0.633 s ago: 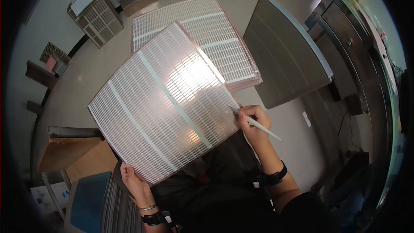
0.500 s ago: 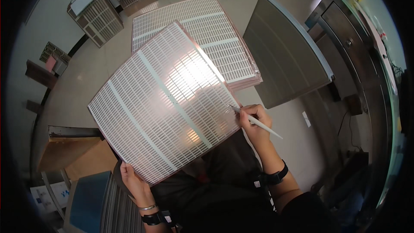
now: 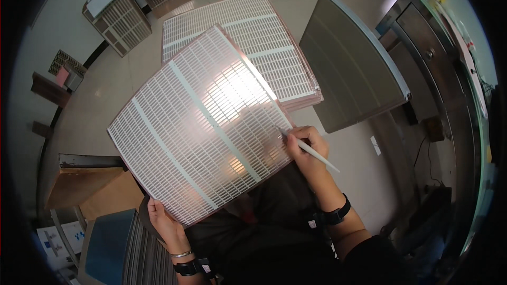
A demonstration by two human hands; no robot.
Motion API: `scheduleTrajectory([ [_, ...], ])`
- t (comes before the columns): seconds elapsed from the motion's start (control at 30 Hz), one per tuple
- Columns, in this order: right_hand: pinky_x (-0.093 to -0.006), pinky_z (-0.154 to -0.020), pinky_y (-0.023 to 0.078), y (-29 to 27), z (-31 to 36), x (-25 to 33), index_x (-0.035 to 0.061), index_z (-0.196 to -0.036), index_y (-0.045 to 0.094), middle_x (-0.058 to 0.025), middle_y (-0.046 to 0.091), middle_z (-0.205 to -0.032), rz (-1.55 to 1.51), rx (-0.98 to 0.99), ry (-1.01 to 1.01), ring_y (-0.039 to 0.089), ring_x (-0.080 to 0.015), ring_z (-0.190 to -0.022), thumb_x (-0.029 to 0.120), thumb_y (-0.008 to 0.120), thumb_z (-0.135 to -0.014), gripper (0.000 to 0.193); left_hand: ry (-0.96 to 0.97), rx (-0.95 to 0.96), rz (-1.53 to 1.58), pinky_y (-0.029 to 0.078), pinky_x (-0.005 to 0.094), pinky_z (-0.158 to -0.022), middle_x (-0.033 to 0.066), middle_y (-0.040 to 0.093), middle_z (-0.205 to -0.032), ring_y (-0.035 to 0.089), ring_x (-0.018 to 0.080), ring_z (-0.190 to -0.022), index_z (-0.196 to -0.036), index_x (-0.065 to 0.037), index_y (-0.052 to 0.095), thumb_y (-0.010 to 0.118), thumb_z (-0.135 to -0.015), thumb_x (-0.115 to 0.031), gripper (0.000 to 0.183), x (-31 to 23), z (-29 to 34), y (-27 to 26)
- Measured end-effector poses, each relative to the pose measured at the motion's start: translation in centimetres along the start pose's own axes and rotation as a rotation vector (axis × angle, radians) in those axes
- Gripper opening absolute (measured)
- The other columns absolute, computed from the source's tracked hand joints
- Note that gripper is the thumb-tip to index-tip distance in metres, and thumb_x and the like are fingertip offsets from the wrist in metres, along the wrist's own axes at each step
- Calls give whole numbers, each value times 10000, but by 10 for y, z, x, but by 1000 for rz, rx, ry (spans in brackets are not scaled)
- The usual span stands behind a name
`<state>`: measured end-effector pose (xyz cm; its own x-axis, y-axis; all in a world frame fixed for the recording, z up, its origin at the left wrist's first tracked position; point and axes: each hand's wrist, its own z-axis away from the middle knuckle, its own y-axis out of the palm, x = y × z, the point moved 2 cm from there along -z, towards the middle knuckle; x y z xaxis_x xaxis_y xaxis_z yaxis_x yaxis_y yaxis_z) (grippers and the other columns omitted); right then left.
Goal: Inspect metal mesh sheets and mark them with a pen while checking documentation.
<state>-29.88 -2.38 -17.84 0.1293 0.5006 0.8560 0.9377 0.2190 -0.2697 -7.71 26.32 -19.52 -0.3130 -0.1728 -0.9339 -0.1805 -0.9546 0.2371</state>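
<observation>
A large glossy panel (image 3: 158, 121) with a white grid pattern and two plain bands lies tilted across my lap. Its lower left corner is gripped by my left hand (image 3: 165, 222), with the thumb on top and the other fingers hidden beneath. My right hand (image 3: 309, 150) pinches a slim, pen-like tool (image 3: 319, 155) with a pale handle. The tool's narrow tip meets the grid near the panel's right edge; whether it is a blade or a nib is too small to tell. Light glares off the panel's middle.
Beyond it lies a stack of similar grid panels (image 3: 248, 37). A dark framed panel (image 3: 354, 63) leans at the right, beside a metal drawer desk (image 3: 422, 47). At lower left stand a wooden board (image 3: 105, 192) and a row of upright sheets (image 3: 145, 253). More panels (image 3: 119, 18) lean at the far wall.
My right hand and the tool have shifted slightly left, further onto the grid. My left hand and the panel have stayed in place.
</observation>
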Motion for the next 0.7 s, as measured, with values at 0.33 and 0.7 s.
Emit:
scheduleTrajectory([
  [0.33, -214, -545, 481, 1, 3, -7, 7, -767, 577, -88, 658, -740, -51, -44, 56, 615, -111, -604, 29, 703, -763, 127, -4, 24, 15, 498, 289, -796, 108, 606, -1017, 591, 165, -882, -1121, 20, 503, 473, -961, -137, 226, -1, 1, 0],
  [0.7, -239, -551, 486, -1, 1, -5, 22, -770, 601, -87, 659, -738, -9, 13, 4, 620, -133, -588, 52, 705, -760, 109, 13, -5, 27, 486, 299, -828, 116, 595, -1057, 581, 167, -916, -1121, 27, 495, 454, -961, -105, 211, 4, -4, -2],
])
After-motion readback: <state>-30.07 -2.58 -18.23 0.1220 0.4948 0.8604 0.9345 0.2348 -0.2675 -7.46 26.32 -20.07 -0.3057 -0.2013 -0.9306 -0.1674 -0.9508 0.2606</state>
